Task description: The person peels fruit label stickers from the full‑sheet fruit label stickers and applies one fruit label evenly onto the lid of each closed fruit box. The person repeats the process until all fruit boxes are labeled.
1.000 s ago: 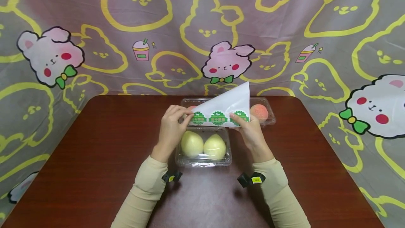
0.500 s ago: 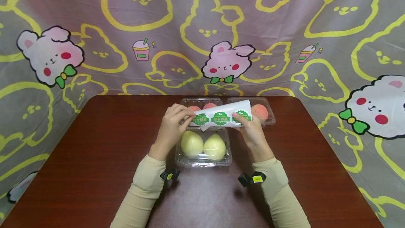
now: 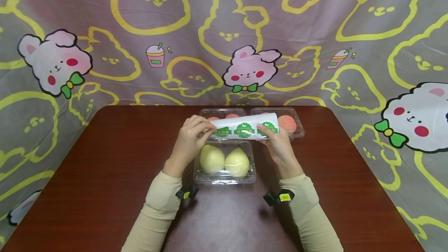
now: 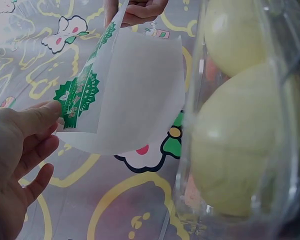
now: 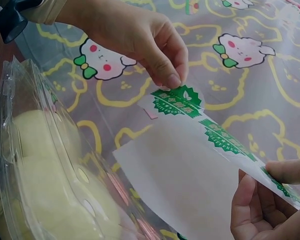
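Note:
A white sheet of round green stickers (image 3: pixel 244 130) is stretched between both hands in the head view, printed side facing the camera. My left hand (image 3: pixel 187 139) pinches its left end by the leftmost sticker, thumb against finger. At the opposite end my right hand (image 3: pixel 282 149) grips it with the thumb on the rightmost sticker. The sheet's blank part (image 5: pixel 190 175) bends away behind the printed strip in the right wrist view. Just below the sheet in the head view lies a closed clear plastic box (image 3: pixel 225 180) with two pale yellow fruits (image 3: pixel 237 162).
Two more clear boxes stand along the back of the brown table (image 3: pixel 115 158): a left box (image 3: pixel 224 110) with pinkish-red fruits, and a right box (image 3: pixel 299 129) with a similar round fruit (image 3: pixel 287 124). Behind the table hangs a cartoon-patterned curtain (image 3: pixel 196 18).
The sheet's raised upper corner has folded down and back, leaving a narrower strip in view and uncovering more of the rear boxes. Both hands keep their hold, with little movement.

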`<act>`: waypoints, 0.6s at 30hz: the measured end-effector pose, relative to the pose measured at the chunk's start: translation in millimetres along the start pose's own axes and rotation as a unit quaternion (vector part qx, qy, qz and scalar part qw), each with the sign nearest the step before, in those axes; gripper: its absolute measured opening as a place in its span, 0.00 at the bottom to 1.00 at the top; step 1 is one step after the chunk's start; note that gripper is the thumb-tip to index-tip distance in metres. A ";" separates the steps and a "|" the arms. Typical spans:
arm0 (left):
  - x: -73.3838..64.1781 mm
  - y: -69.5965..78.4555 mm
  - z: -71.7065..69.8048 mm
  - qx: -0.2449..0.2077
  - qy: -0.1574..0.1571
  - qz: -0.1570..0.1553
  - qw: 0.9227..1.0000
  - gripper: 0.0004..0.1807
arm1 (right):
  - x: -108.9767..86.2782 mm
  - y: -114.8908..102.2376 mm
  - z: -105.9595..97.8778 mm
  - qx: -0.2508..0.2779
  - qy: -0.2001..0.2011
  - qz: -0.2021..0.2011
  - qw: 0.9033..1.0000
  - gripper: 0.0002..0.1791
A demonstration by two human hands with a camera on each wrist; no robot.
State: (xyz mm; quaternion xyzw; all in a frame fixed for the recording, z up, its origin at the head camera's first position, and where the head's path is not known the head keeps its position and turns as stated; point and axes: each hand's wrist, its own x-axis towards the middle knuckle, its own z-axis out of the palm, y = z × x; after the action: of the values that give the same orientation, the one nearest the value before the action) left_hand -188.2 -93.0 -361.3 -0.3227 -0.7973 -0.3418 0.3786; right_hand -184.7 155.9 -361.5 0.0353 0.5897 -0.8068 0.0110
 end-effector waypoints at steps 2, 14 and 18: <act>-0.1 -0.1 0.1 -0.001 0.001 0.001 1.000 0.04 | -0.1 0.0 -0.5 -0.002 -0.002 0.000 1.000 0.10; 0.2 -0.2 0.4 -0.015 0.008 0.014 1.000 0.05 | 3.3 1.9 -1.4 0.011 0.004 0.002 1.000 0.11; 0.3 -0.2 0.6 -0.018 0.009 0.019 1.000 0.05 | 3.8 1.9 -2.4 0.006 0.006 0.008 1.000 0.09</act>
State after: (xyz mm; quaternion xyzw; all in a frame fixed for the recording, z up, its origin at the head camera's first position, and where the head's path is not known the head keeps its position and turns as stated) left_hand -188.7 -92.6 -361.4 -0.3412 -0.7817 -0.3514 0.3860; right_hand -188.3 157.7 -364.3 0.0450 0.5842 -0.8102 0.0136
